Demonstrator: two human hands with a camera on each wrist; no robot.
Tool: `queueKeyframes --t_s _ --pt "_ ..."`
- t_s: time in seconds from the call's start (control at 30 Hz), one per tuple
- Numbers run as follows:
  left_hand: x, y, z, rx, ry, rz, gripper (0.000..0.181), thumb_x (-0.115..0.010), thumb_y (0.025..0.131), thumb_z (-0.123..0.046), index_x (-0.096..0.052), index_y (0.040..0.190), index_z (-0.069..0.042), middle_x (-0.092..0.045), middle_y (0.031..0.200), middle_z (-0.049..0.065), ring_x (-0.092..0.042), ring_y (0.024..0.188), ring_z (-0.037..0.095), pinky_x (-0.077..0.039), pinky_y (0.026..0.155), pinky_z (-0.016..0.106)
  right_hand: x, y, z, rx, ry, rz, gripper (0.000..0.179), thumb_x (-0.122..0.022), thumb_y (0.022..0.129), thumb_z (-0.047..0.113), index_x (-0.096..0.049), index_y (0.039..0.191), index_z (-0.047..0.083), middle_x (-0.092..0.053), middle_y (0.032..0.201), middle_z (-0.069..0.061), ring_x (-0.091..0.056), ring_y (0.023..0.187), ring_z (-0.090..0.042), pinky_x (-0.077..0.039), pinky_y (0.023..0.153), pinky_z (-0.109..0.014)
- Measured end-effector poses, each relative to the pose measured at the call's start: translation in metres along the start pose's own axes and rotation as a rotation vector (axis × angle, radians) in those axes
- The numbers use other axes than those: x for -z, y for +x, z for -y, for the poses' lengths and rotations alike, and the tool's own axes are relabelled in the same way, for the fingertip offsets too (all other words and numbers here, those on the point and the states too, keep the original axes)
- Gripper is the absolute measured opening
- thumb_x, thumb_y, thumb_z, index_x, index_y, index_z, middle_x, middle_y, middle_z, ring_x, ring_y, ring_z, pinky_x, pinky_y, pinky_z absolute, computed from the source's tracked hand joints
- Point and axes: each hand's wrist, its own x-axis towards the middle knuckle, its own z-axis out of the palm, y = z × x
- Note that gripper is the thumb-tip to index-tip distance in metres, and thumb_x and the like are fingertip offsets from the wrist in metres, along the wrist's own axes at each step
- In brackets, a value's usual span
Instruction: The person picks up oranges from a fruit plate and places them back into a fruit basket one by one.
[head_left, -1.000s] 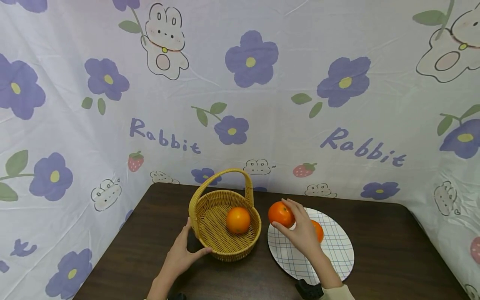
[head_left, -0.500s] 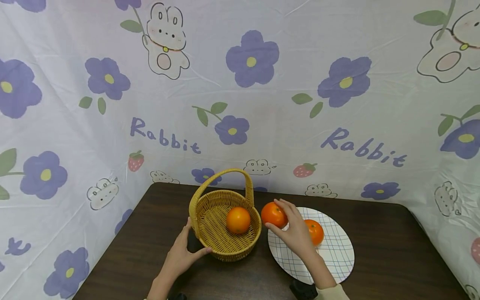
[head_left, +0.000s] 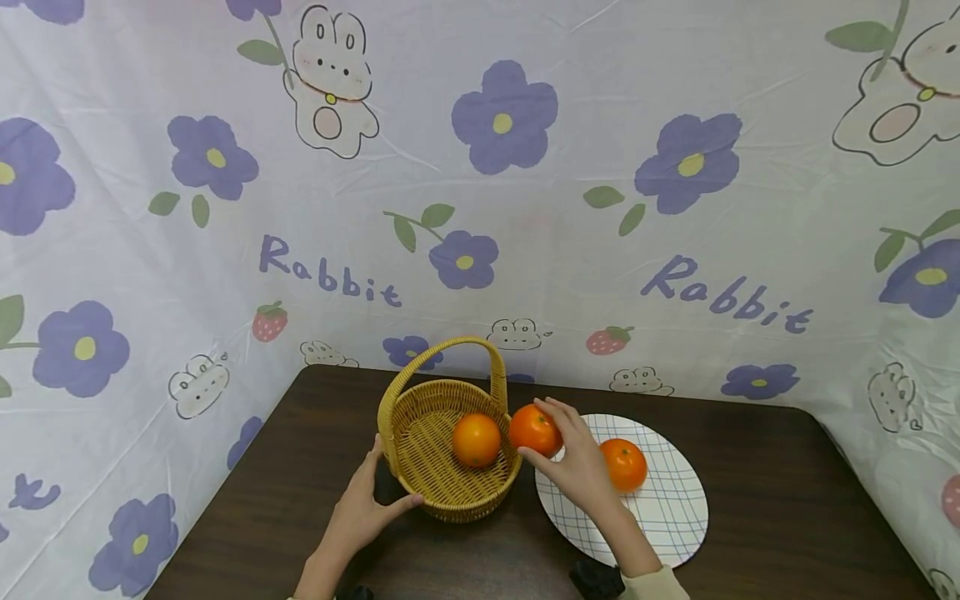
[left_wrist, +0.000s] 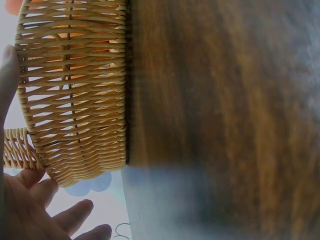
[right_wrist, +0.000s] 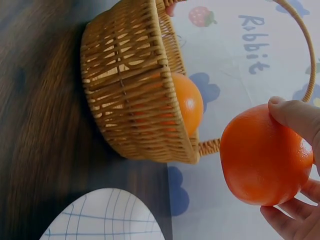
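Note:
A round orange [head_left: 534,431] is held at its right side between the thumb and fingers of my right hand [head_left: 577,462]. It appears just beside the right rim of the yellow wicker basket [head_left: 450,506]; in the right wrist view the held orange [right_wrist: 265,157] is higher than the rim. Inside the basket sits another orange [head_left: 476,440], toward the right. My left hand [head_left: 363,508] rests against the basket's left side, thumb on the front rim. In the left wrist view, fingertips [left_wrist: 31,176] touch the handle's base, with the other fingers spread.
A white plate [head_left: 667,508] with a blue grid pattern lies right of the basket, bearing one orange [head_left: 624,465]. The basket's arched handle [head_left: 442,350] rises above its opening. The dark wooden table [head_left: 780,492] ends at a patterned cloth [head_left: 555,250] behind.
My right hand has carried its orange leftward from over the plate to the basket's rim, uncovering the orange on the plate. The left hand and basket have stayed in place.

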Motion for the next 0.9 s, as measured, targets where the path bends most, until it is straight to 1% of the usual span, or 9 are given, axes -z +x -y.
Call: queueKeyframes --t_s 0.23,0.37,0.6,0.8,0.9 --pt "-0.001 -0.001 0.0 -0.012 0.002 -0.018 0.111 -0.073 0.067 -0.061 -0.003 0.149 -0.034 -0.023 0.153 0.006 -0.025 0.138 0.035 -0.027 0.1 0.066 -0.004 0.001 0.008 0.006 0.002 0.03 0.066 -0.076 0.076 0.036 -0.05 0.134 0.019 -0.045 0.136 -0.009 -0.05 0.118 -0.03 -0.051 0.085 -0.046" --pt "-0.001 -0.001 0.0 -0.01 -0.005 -0.012 0.111 -0.073 0.067 -0.061 -0.002 0.148 -0.036 -0.021 0.153 0.005 -0.025 0.138 0.033 -0.028 0.101 0.065 -0.006 0.002 0.013 0.01 0.008 0.035 0.067 -0.077 0.075 0.036 -0.05 0.134 0.02 -0.045 0.137 -0.008 -0.048 0.12 -0.029 -0.05 0.087 -0.047" --pt "0.0 -0.001 -0.001 -0.006 -0.016 0.001 0.109 -0.072 0.067 -0.061 -0.001 0.147 -0.039 -0.02 0.153 0.003 -0.024 0.138 0.033 -0.027 0.101 0.064 -0.016 0.001 0.018 0.022 0.024 0.038 0.064 -0.077 0.075 0.033 -0.051 0.133 0.021 -0.046 0.136 -0.006 -0.05 0.119 -0.027 -0.05 0.087 -0.046" --pt "-0.001 -0.001 0.001 -0.004 -0.007 -0.001 0.109 -0.072 0.067 -0.062 0.0 0.147 -0.039 -0.021 0.153 0.003 -0.024 0.138 0.033 -0.028 0.1 0.065 -0.025 0.0 0.022 0.043 0.036 0.055 0.064 -0.078 0.075 0.032 -0.051 0.132 0.025 -0.045 0.136 -0.004 -0.052 0.116 -0.025 -0.053 0.081 -0.04" --pt "-0.002 -0.001 0.001 -0.003 -0.001 -0.005 0.11 -0.072 0.067 -0.062 0.0 0.147 -0.039 -0.021 0.153 0.004 -0.024 0.138 0.033 -0.028 0.1 0.065 -0.028 -0.001 0.025 0.057 0.047 0.061 0.063 -0.078 0.074 0.032 -0.052 0.132 0.024 -0.046 0.136 -0.006 -0.052 0.115 -0.025 -0.054 0.079 -0.038"
